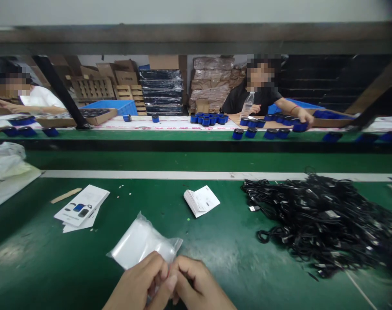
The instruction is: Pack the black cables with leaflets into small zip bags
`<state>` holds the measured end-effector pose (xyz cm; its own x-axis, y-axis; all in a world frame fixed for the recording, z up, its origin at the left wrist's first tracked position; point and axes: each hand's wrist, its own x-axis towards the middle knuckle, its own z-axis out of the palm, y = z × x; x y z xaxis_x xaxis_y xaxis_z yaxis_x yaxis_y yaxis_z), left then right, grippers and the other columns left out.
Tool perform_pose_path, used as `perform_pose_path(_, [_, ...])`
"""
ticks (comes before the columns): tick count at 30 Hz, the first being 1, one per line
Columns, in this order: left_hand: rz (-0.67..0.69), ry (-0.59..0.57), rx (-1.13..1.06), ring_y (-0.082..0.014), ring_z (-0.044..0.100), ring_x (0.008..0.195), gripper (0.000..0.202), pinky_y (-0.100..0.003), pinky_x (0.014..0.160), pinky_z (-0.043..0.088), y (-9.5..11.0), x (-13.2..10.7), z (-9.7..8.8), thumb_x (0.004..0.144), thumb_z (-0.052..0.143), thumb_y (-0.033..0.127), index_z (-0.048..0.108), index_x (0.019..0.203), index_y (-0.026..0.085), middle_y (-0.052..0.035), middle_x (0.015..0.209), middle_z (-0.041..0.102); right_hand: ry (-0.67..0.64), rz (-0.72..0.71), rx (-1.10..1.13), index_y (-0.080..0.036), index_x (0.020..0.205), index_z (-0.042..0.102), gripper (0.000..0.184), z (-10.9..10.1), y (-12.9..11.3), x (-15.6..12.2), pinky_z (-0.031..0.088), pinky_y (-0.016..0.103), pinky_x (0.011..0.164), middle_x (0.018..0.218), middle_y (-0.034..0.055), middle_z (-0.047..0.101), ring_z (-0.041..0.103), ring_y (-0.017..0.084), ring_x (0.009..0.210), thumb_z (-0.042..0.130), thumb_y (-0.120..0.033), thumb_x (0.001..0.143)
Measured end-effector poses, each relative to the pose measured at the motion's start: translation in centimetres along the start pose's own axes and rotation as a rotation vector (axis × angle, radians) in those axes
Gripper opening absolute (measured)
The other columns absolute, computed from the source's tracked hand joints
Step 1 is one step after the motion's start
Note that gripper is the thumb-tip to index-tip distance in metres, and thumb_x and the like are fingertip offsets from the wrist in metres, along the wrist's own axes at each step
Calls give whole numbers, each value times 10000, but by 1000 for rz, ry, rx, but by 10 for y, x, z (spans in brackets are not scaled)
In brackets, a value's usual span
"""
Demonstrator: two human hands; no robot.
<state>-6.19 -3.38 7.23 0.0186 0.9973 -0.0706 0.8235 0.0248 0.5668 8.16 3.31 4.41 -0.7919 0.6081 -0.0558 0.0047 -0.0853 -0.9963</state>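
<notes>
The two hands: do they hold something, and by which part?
The left hand and right hand meet at the near side of the plastic bag; what they pinch, if anything, cannot be told.

Green table [228,245], plastic bag [139,241], black cables [322,226], leaflets [79,207]

Red lettering resembling "anto" on white strip [176,124], leaflet [73,213] print illegible
</notes>
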Motion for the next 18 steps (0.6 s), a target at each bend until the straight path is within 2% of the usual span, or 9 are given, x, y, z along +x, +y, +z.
perform_pose_path(2, [-27, 0, 26, -122, 557, 518, 325, -210, 486, 407, 1, 0, -1, 935, 333, 402, 428, 676, 230, 41, 599, 540, -5, -42, -84, -195, 645, 437, 282, 1, 0, -1, 395, 216, 591, 634, -12, 494, 490, 122, 607, 438, -327, 893])
perform_pose_path(6, [65, 40, 138, -124, 588, 539, 313, -199, 477, 411, 2, 1, -1, 945, 284, 253, 439, 674, 227, 25, 617, 574, 51, -64, -233, -205, 577, 396, 260, 6, 1, 0, 357, 209, 525, 559, -23, 470, 477, 117, 538, 420, -246, 833])
perform_pose_path(9, [151, 164, 267, -128, 603, 541, 301, -197, 449, 397, -3, -1, 5, 928, 323, 210, 423, 644, 232, 25, 608, 575, 195, -122, -480, -212, 522, 275, 264, 10, 3, 2, 277, 230, 487, 489, -50, 359, 388, 103, 462, 459, -171, 707])
perform_pose_path(11, [185, 243, 333, -135, 609, 544, 301, -202, 439, 393, -6, -4, 8, 923, 331, 195, 414, 637, 238, 27, 594, 567, 255, -152, -627, -211, 535, 248, 263, 11, 2, 2, 257, 247, 503, 496, -54, 329, 366, 105, 457, 464, -146, 672])
perform_pose_path(14, [179, 305, 285, -132, 606, 537, 289, -208, 480, 425, -6, -6, 7, 932, 322, 192, 434, 670, 239, 32, 593, 566, 182, -138, -563, -218, 598, 318, 212, 9, 0, 0, 293, 226, 509, 560, -42, 407, 427, 115, 500, 448, -180, 762])
perform_pose_path(18, [137, 257, 96, -118, 599, 537, 292, -205, 503, 440, -2, -4, -1, 946, 303, 218, 451, 695, 236, 38, 614, 575, 140, -136, -417, -213, 725, 440, 178, 8, -1, 0, 352, 199, 533, 642, -26, 498, 495, 120, 563, 415, -296, 881])
